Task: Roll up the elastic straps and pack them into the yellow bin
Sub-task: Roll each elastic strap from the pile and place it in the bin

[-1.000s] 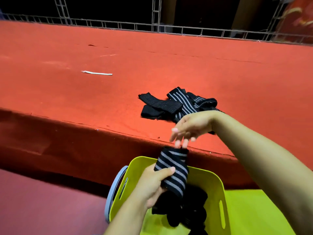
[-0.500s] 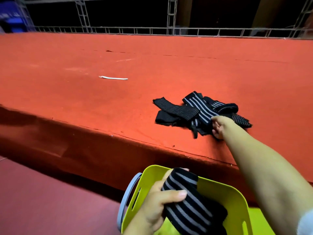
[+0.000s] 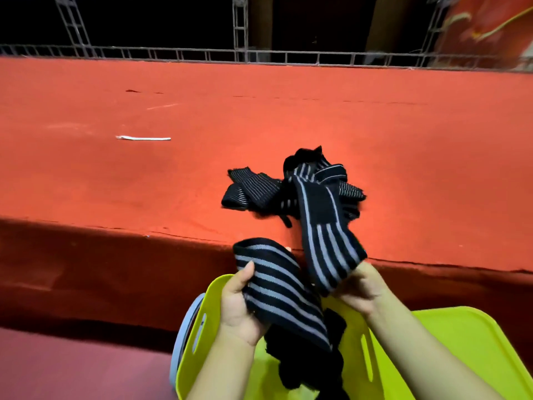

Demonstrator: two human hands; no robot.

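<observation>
A white strip point(image 3: 143, 138) lies on the red carpeted platform point(image 3: 86, 174), metal railing point(image 3: 259, 56) behind.

Bright, even light falls from above onto the red platform point(image 3: 144, 174), its top glowing orange-red with no hard glare. The platform's front face point(image 3: 86, 269) drops into deep shadow below its near edge. Beyond the far edge the background goes almost black, metal truss point(image 3: 240, 27) just catching light. Wide-angle bend shows: the far edge and railing curve toward the corners. The strap pile point(image 3: 288, 189) looks slightly soft, fuzzy at its outline. The yellow bin point(image 3: 196, 336) is vivid, almost oversaturated.
</observation>
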